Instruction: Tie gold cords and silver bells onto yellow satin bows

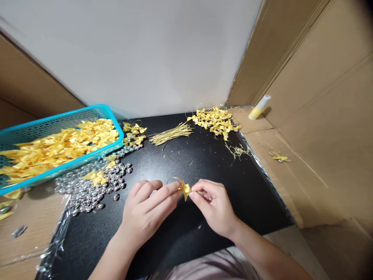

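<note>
Between my two hands, above the black tabletop (204, 163), is a small yellow ribbon bow (185, 189). My left hand (153, 206) pinches its left side, where a thin gold wire loop (170, 179) curves up by the fingertips. On the bow's right side, my right hand (214, 202) is closed with thumb against forefinger; whether it grips the ribbon or a wire end is hard to make out. Silver beads (93, 192) are heaped left of my left hand, with a loose yellow bow (100, 178) lying on them.
A turquoise basket (101, 111) full of yellow bows stands at the left. Gold wire ties (171, 133) lie at the back, beside a pile of beaded bows (215, 119). Wire scraps (237, 151) are near the right edge. A white-and-yellow tube (259, 107) stands on the cardboard.
</note>
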A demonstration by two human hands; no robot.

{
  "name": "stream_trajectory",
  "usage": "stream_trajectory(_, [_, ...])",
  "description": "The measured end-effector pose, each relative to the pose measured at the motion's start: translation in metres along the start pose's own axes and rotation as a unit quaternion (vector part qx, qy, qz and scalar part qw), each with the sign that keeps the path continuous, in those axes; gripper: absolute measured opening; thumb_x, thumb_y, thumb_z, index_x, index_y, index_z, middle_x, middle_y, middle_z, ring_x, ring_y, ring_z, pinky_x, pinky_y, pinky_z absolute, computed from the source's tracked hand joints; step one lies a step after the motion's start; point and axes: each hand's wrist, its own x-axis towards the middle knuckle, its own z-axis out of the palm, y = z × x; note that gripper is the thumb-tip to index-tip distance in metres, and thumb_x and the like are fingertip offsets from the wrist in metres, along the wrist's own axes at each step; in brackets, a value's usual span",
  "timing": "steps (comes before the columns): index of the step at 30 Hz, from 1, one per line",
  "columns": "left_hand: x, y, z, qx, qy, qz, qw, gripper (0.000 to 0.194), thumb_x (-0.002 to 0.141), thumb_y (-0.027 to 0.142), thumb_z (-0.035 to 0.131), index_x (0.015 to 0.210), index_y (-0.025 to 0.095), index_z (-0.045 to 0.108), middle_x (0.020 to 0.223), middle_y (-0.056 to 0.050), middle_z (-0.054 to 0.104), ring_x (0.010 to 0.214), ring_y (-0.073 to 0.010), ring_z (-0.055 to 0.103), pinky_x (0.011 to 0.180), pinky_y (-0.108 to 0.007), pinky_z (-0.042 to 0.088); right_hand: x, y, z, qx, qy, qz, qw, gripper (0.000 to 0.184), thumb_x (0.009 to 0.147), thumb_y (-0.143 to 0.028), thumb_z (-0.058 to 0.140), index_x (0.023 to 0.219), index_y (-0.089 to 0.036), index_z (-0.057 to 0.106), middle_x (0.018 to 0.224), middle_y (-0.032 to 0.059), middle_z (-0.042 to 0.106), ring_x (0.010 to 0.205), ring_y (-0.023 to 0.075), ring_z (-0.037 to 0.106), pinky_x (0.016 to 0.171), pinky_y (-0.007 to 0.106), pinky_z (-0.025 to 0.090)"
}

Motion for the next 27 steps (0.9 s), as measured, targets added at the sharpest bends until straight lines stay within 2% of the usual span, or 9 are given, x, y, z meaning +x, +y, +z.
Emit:
stream_trajectory(9, [-0.001,-0.004,0.008,0.012,-0.014,0.009,1.000,0.012,0.092,0.013,0.056,0.092,0.019,0.066,0.088,0.001,0.078,0.067,-0.0156,0.055,0.061,-0.030,0.036,0.003,0.018,0.004,0.005,-0.018,0.037,0.999,0.015,0.084,-0.017,0.056,0.071,-0.015,0.061,0.063,-0.0031,0.048,0.056,0.0084,0.043,0.052,0.021,0.033])
stream_trajectory(16, [-0.012,-0.013,0.022,-0.020,-0.070,0.007,0.997,0.011,0.091,0.013,0.057,0.092,0.020,0.064,0.093,0.003,0.078,0.067,-0.0147,0.054,0.061,-0.030,0.035,0.010,0.037,0.010,0.080,-0.046,0.113,0.989,0.017,0.081,-0.026,0.059,0.069,-0.015,0.059,0.058,-0.0048,0.042,0.054,0.0088,0.038,0.052,0.023,0.030])
stream_trajectory(21, [-0.017,-0.014,0.029,-0.038,-0.075,0.003,0.996,0.009,0.092,0.014,0.056,0.091,0.019,0.063,0.091,0.002,0.077,0.067,-0.0150,0.055,0.061,-0.031,0.034,0.011,0.045,0.014,0.136,-0.049,0.150,0.978,0.023,0.079,-0.034,0.064,0.068,-0.015,0.057,0.055,-0.0062,0.038,0.052,0.0079,0.033,0.051,0.023,0.027])
stream_trajectory(27, [-0.021,-0.015,0.034,-0.055,-0.076,-0.005,0.996,0.007,0.092,0.014,0.056,0.090,0.019,0.061,0.091,0.002,0.077,0.067,-0.0149,0.054,0.060,-0.030,0.033,0.012,0.049,0.017,0.163,-0.049,0.159,0.973,0.026,0.078,-0.037,0.065,0.067,-0.015,0.056,0.057,-0.0054,0.041,0.054,0.0083,0.035,0.054,0.023,0.027])
